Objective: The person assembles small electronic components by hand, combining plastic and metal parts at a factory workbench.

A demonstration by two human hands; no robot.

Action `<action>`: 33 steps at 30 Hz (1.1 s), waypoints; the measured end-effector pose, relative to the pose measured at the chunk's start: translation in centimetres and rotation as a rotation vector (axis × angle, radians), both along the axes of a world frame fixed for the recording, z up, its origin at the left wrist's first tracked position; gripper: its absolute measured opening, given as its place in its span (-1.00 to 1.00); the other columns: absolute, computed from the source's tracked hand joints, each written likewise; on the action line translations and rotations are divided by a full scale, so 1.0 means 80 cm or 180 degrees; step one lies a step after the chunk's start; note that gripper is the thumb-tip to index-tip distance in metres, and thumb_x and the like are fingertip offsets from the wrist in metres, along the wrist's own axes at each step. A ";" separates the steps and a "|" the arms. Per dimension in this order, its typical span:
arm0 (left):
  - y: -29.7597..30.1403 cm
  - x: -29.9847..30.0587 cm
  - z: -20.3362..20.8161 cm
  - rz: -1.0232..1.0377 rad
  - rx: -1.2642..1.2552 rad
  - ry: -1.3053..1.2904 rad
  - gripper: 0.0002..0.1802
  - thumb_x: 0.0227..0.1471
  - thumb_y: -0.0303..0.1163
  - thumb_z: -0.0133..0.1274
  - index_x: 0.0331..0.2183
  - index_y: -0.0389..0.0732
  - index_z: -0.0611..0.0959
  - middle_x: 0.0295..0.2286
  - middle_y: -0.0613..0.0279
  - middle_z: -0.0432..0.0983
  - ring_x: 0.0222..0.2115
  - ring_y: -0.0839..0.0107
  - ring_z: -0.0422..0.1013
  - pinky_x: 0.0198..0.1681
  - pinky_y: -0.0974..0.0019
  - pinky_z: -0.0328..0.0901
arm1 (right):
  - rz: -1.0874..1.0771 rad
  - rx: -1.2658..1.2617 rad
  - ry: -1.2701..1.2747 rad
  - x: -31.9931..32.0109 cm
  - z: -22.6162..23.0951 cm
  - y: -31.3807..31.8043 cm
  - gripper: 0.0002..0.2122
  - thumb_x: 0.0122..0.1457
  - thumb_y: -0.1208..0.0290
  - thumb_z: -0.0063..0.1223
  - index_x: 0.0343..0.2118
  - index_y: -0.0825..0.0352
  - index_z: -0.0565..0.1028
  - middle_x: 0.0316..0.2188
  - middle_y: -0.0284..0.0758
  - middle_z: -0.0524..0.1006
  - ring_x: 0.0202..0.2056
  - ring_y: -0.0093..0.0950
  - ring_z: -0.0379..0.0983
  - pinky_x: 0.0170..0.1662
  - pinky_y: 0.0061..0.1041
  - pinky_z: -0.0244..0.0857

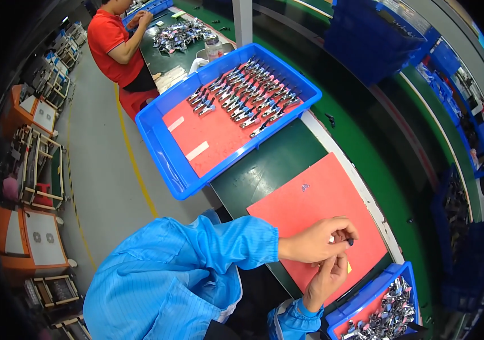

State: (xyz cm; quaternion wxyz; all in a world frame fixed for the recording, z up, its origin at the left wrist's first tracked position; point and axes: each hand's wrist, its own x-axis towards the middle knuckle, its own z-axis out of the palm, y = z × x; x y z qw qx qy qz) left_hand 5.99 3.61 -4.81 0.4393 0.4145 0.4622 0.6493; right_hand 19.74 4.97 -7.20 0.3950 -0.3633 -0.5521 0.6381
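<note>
Over a red mat point(332, 175), my left hand point(318, 241) is closed, its fingertips pinched round a small part with a dark end point(350, 242). A pale or silvery bit shows between those fingers, and the rest of the part is hidden. Just below, my right hand point(328, 279) has its thumb and fingers pressed together, almost touching the left hand. Whatever it holds, if anything, cannot be made out. Several tiny dark pieces point(305, 187) lie in a little heap on the mat. A yellow patch point(349, 266) shows beside my right hand.
Beyond the mat, a large blue tray point(165, 161) holds rows of small metal clip-like parts point(236, 96). A smaller blue bin point(332, 317) at the lower right is heaped with similar parts. Another person in red point(109, 42) works farther along the green bench point(253, 175), near a grey post point(242, 22).
</note>
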 end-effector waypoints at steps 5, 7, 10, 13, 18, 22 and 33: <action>-0.012 0.002 -0.011 -0.0016 0.0022 -0.0152 -0.73 0.11 -0.54 0.12 -0.11 -0.30 0.57 -0.20 0.19 0.50 -0.14 0.39 0.48 -0.03 0.31 0.38 | -0.0264 0.0067 -0.0144 -0.018 0.006 -0.006 -0.85 0.38 0.49 -0.02 -0.19 0.51 0.48 -0.24 -0.24 0.57 -0.34 -0.58 0.49 -0.28 -0.61 0.37; -0.015 0.003 -0.010 0.0014 -0.0031 -0.0362 -0.70 0.12 -0.53 0.12 -0.07 -0.31 0.56 -0.20 0.20 0.52 -0.13 0.40 0.48 -0.03 0.31 0.38 | -0.0248 0.0052 -0.0212 -0.016 0.007 -0.006 -0.86 0.38 0.50 -0.02 -0.19 0.51 0.48 -0.25 -0.25 0.57 -0.32 -0.58 0.49 -0.25 -0.60 0.38; -0.022 -0.002 -0.016 -0.0115 -0.0198 -0.0447 -0.68 0.13 -0.53 0.13 -0.05 -0.33 0.57 -0.20 0.21 0.53 -0.13 0.42 0.47 -0.03 0.33 0.39 | -0.0288 0.0018 -0.0382 -0.005 0.012 -0.007 -0.87 0.37 0.52 -0.02 -0.20 0.51 0.48 -0.28 -0.27 0.57 -0.27 -0.57 0.51 -0.20 -0.57 0.39; -0.026 -0.021 -0.018 -0.0453 -0.0524 -0.0431 -0.75 0.15 -0.52 0.13 -0.12 -0.36 0.60 -0.22 0.20 0.56 -0.17 0.46 0.48 -0.07 0.37 0.39 | -0.0226 -0.0064 -0.0379 -0.011 0.018 -0.007 -0.90 0.34 0.54 0.02 -0.20 0.49 0.48 -0.32 -0.32 0.57 -0.29 -0.60 0.49 -0.21 -0.60 0.36; -0.030 -0.025 -0.023 -0.0363 -0.0497 -0.0322 -0.82 0.15 -0.55 0.11 -0.18 -0.36 0.61 -0.26 0.20 0.57 -0.23 0.48 0.48 -0.12 0.36 0.40 | 0.0066 0.0267 -0.0770 -0.011 0.007 -0.005 -0.88 0.29 0.53 0.10 -0.18 0.46 0.49 -0.36 -0.35 0.56 -0.33 -0.63 0.47 -0.24 -0.59 0.37; -0.022 -0.032 -0.006 0.0340 -0.0022 0.1058 -0.77 0.06 -0.63 0.14 -0.18 -0.35 0.61 -0.28 0.14 0.57 -0.29 0.41 0.50 -0.19 0.36 0.41 | -0.0109 0.0162 -0.0442 -0.011 0.022 0.001 -0.81 0.27 0.55 0.13 -0.08 0.44 0.51 -0.34 -0.32 0.57 -0.33 -0.60 0.48 -0.26 -0.59 0.38; -0.015 -0.028 0.010 0.0920 0.1035 0.2857 -0.58 -0.16 -0.75 0.24 -0.16 -0.36 0.65 -0.28 0.04 0.58 -0.36 0.21 0.54 -0.33 0.29 0.45 | -0.0129 0.0736 -0.0445 -0.004 0.057 0.017 -0.69 0.19 0.56 0.23 0.00 0.43 0.51 -0.34 -0.29 0.59 -0.29 -0.56 0.53 -0.29 -0.61 0.41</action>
